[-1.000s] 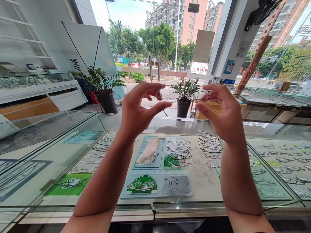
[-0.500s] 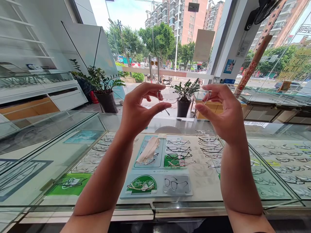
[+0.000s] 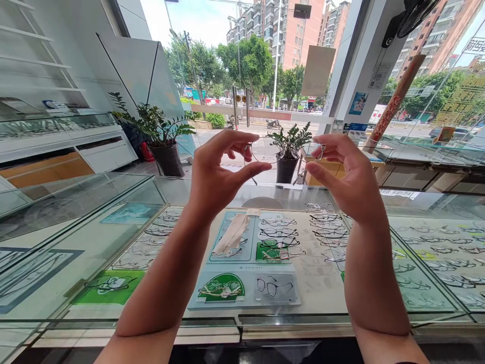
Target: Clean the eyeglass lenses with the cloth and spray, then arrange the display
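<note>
A pair of thin-rimmed eyeglasses (image 3: 264, 162) is held up in front of the window, above the glass counter. My left hand (image 3: 223, 164) grips the left rim between thumb and fingers. On the other side, my right hand (image 3: 341, 169) pinches the right rim the same way. The temples hang down and away from me. Below, inside the glass case, a beige cloth (image 3: 232, 235) lies over part of a light blue tray (image 3: 214, 253), near rows of frames (image 3: 278, 232).
The glass counter (image 3: 151, 177) spans the view under my forearms, with more eyeglasses (image 3: 450, 263) at the right. Beyond it stand two potted plants (image 3: 166, 159) (image 3: 287, 169). A wall fan (image 3: 413, 17) is at the upper right.
The eyeglasses have tilted slightly, and their temples sit at a different angle. My right hand has shifted a little. Both hands keep their hold.
</note>
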